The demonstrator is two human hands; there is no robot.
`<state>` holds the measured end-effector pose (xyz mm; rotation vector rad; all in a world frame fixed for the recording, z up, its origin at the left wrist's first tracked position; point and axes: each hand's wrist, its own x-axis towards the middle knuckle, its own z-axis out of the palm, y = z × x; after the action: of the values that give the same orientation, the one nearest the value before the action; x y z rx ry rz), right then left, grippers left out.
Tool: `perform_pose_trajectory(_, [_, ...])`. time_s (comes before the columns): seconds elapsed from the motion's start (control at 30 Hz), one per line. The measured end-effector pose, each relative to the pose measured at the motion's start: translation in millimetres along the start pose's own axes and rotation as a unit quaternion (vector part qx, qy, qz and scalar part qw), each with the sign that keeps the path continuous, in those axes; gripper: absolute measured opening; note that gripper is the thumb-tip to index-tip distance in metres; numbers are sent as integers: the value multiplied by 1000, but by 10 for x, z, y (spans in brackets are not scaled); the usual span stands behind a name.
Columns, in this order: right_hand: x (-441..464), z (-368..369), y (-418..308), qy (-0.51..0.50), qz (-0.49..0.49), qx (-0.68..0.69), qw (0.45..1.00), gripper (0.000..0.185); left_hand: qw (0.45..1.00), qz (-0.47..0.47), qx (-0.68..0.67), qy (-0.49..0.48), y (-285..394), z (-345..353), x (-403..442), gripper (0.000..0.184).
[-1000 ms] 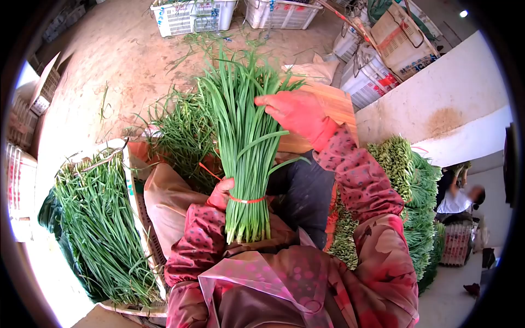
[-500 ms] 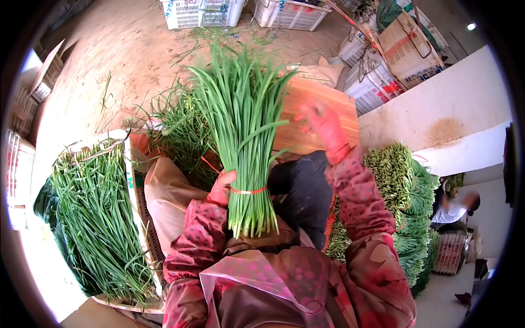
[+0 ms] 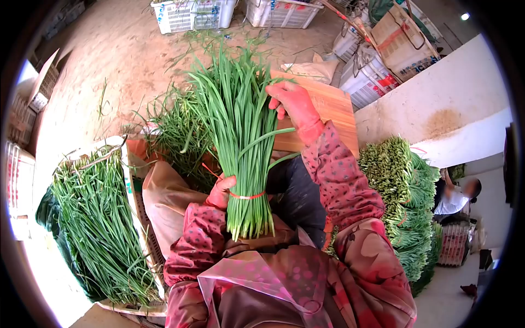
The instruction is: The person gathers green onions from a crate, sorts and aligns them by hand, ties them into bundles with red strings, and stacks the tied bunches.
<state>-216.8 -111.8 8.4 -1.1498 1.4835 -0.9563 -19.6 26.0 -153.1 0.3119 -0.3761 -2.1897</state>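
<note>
A bunch of garlic chives (image 3: 240,136) stands over my lap, its green leaves fanned out away from me and its pale cut ends toward me. A red tie (image 3: 247,195) circles it near the cut ends. My left hand (image 3: 222,191), in a reddish glove, is closed on the left side of the bunch by the tie; its inner fingers are hidden behind the stems. At the upper right edge of the leaves, my gloved right hand (image 3: 295,106) has its fingers curled in a pinch on leaf tips. One long leaf bends out to the right below it.
A crate of loose chives (image 3: 104,229) stands at left. Loose greens (image 3: 183,128) lie beyond my left knee. A wooden board (image 3: 322,109) lies ahead, with stacked tied bunches (image 3: 402,202) at right. White crates (image 3: 194,15) stand at the back. Another person (image 3: 454,197) is at far right.
My right hand has moved left from above the board to the leaf tips, and its fingers have closed. My left hand keeps its hold on the bunch.
</note>
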Motion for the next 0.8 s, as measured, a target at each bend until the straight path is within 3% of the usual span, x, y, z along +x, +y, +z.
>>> perform_pose_trajectory(0.3, [-412,-44,116,80,-58,0,995,20,992,-71,-105,23,-33,2,-8,64])
perform_pose_trajectory(0.37, [-414,-70,153,93,-143,92,981,20,989,-82,-115,34,-42,38,-22,65])
perform_pose_trajectory(0.4, [-411,-61,170,93,-140,91,982,20,989,-86,-114,47,-25,91,-27,63])
perform_pose_trajectory(0.5, [-363,-15,178,-43,-109,305,945,21,994,-71,-68,45,-63,80,1,65])
perform_pose_trajectory(0.57, [-349,-19,243,-47,-80,344,935,21,997,-47,35,46,-46,105,-2,66])
perform_pose_trajectory(0.63, [-305,-92,319,-65,-37,162,984,21,997,-57,39,46,-10,151,-9,67])
perform_pose_trajectory(0.7, [-376,-123,277,-93,-25,113,989,22,996,-63,49,39,1,161,-15,65])
perform_pose_trajectory(0.77, [-492,-116,231,-117,4,-112,987,24,996,-63,48,41,-4,126,-6,64])
perform_pose_trajectory(0.8, [-557,-133,234,-157,44,-137,977,28,996,-64,51,39,-5,114,-7,62])
